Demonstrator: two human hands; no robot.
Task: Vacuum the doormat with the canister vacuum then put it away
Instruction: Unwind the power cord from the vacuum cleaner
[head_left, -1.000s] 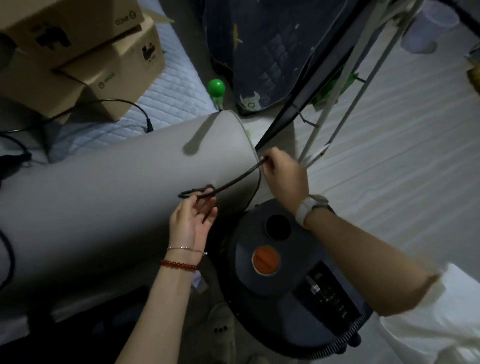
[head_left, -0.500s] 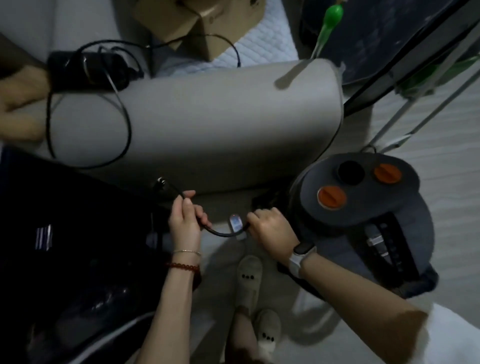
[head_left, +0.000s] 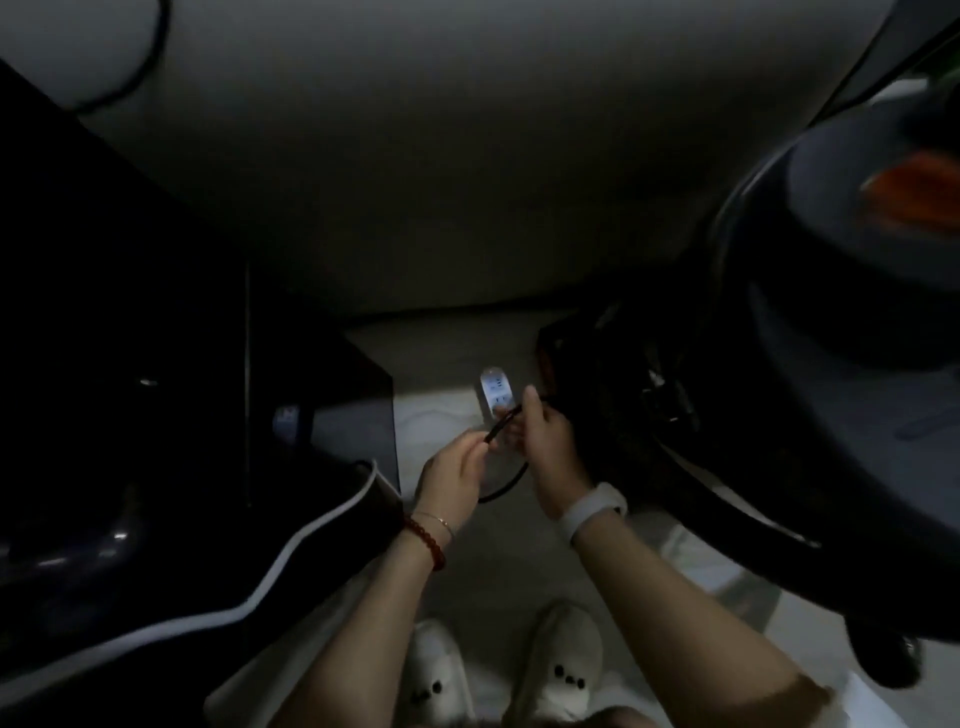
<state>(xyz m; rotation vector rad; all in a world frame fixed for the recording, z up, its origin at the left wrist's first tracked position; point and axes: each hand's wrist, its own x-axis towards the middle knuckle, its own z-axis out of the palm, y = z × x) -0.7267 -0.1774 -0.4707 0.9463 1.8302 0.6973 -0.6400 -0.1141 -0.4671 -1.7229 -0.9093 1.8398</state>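
Both hands (head_left: 452, 475) pinch cord (head_left: 506, 480) beside vacuum (head_left: 831, 364)

Glossy plastic vacuum (head_left: 852, 270), fuzzy slippers (head_left: 563, 662)

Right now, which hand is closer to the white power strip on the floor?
The right hand. It sits just beside the power strip, partly overlapping it in view. The left hand holds the cord farther back, toward the person.

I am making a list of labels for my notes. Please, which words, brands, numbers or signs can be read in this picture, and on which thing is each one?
None can be read.
White power strip: dark marks only, too blurred.
Canister vacuum: blurred, no text legible.
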